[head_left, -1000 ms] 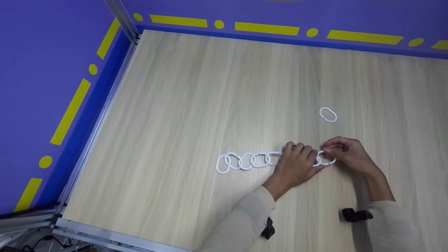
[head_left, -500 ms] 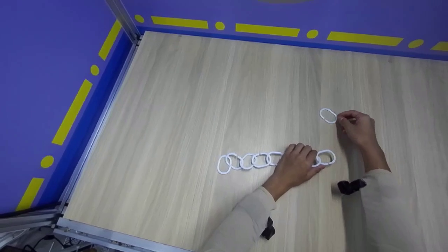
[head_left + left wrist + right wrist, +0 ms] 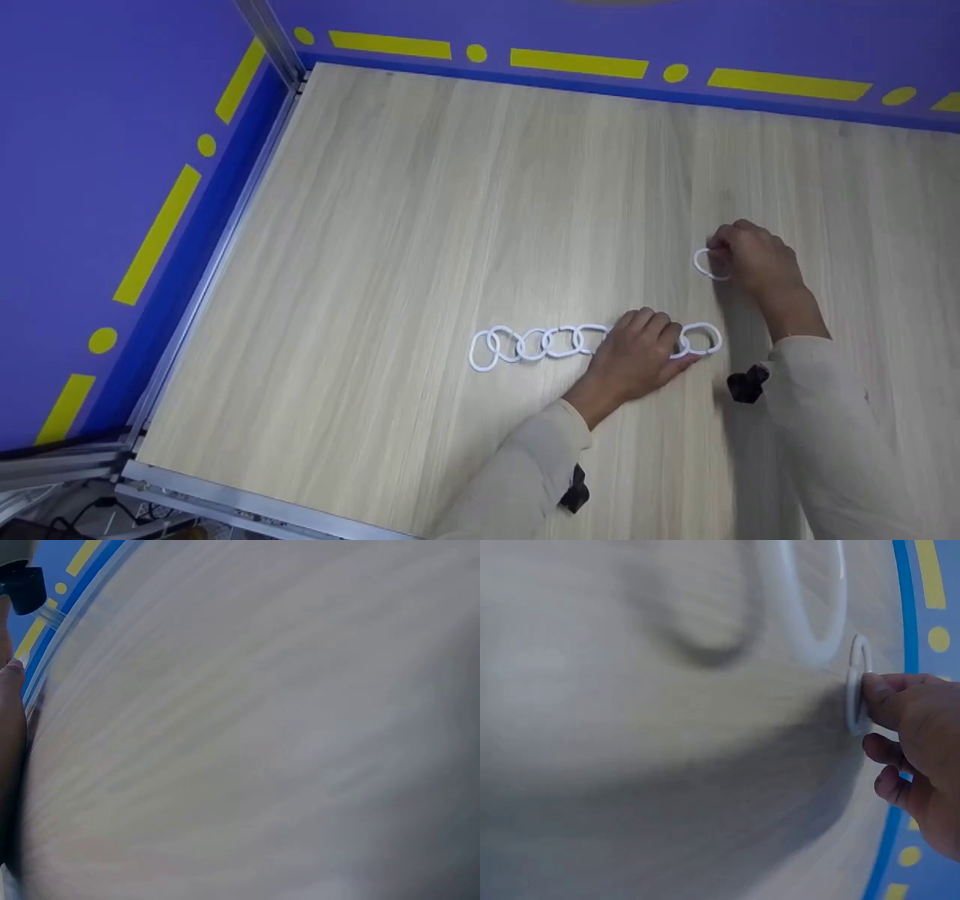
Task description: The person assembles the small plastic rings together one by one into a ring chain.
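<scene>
A row of white plastic chain links lies joined on the table, running left to right. My left hand rests over the chain near its right end, fingers curled round it and hiding the links beneath. The end link sticks out past the thumb. Farther back, my right hand pinches a loose white link between thumb and finger. In the right wrist view that link stands upright in the fingertips, and a nearer white link shows blurred at the top.
The pale wood tabletop is bounded by blue walls with yellow marks at the back and left. A metal rail edges the near left. Black wrist devices sit by both sleeves.
My right hand has left the chain's right end, moved back to the loose link and taken hold of it. The link has shifted slightly towards me. The left hand stays on the chain.
</scene>
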